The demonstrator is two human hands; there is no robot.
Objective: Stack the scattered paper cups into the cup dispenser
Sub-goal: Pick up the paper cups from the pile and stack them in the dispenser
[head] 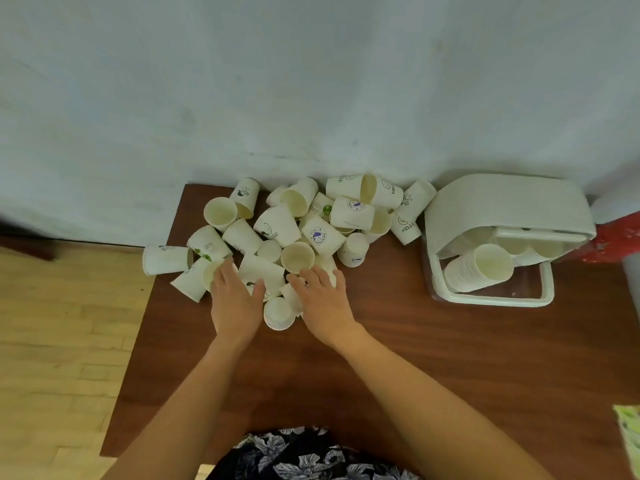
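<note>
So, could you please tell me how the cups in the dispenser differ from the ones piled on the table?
The cups in the dispenser are nested into a neat stack, while the piled cups lie loose, each separate. The stack points one way, mouth toward the camera; the piled cups tip in all directions. Both hands reach the pile, none the stack. Both sets are white paper cups.

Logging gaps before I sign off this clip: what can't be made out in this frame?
- Head view: the left hand and right hand cover the cups under them; any grip is hidden.
- The dispenser hood hides its inner stacks.
- Small, blurred cup prints are mostly unreadable.
- The green object is cut off by the right edge.
</note>
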